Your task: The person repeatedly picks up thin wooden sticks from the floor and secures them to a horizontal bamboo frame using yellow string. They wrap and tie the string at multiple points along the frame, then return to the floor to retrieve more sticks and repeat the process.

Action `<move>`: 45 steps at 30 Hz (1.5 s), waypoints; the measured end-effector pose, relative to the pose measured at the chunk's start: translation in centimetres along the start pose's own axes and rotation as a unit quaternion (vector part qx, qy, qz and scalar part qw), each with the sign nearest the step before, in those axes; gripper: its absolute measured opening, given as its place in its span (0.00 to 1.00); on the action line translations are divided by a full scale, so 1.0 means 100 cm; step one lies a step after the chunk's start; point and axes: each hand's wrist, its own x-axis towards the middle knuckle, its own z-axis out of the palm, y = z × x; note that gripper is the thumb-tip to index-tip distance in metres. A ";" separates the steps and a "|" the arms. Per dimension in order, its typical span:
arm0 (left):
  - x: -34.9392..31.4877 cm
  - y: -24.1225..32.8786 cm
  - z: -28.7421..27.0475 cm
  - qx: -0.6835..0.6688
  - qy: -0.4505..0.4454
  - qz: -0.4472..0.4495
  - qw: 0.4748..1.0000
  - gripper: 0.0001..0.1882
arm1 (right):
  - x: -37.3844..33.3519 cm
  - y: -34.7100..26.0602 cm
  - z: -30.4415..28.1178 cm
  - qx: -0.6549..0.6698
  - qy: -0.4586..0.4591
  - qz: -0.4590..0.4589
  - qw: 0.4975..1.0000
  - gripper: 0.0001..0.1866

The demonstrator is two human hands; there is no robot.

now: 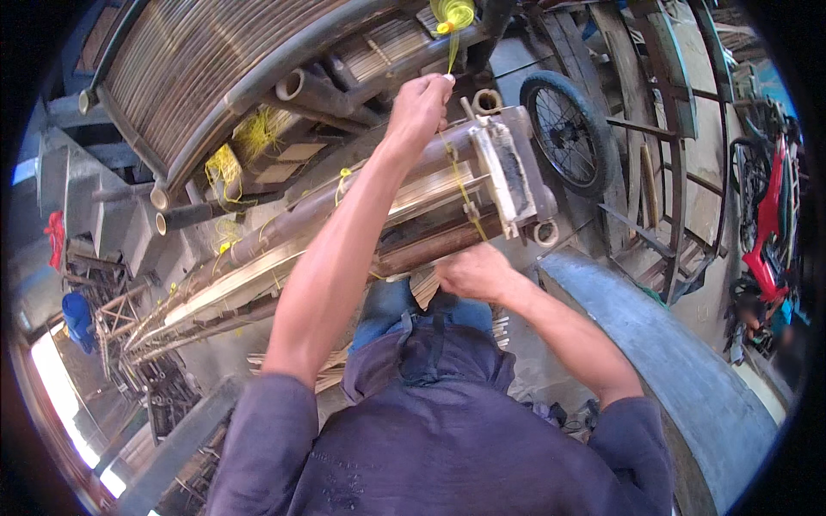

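My left hand (pixel 420 110) is raised over the far side of a long frame of bamboo poles. Its fingers pinch a yellow string (pixel 452 60) that runs up to a yellow spool (pixel 453 15). Close to the near pole, my right hand (pixel 475 272) is closed on the yellow string, which crosses the poles near the frame's end and runs down to it. The long bamboo frame (pixel 331 202) stretches leftward, bound at intervals with yellow ties. A pale block with a dark strip (pixel 509 176) caps its right end. The fingertips of my right hand are hidden.
Beyond the frame stands a slatted bamboo bench (pixel 198 69), with loose yellow string (pixel 258 129) below it. A spoked wheel (pixel 564 131) is past the right end. A grey curved board (pixel 662 344) lies at my right; a red motorbike (pixel 768 224) stands farther right.
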 end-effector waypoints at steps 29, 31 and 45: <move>-0.238 -0.070 -0.350 0.312 0.060 0.228 0.920 0.09 | 0.163 -0.252 0.142 0.570 0.165 0.337 0.730 0.14; -0.248 -0.086 -0.330 0.381 0.018 0.196 0.903 0.09 | 0.156 -0.250 0.060 0.343 0.104 0.234 0.904 0.14; -0.250 -0.116 -0.285 0.458 0.127 0.261 0.840 0.07 | 0.351 -0.128 -0.011 0.143 0.072 0.218 0.963 0.29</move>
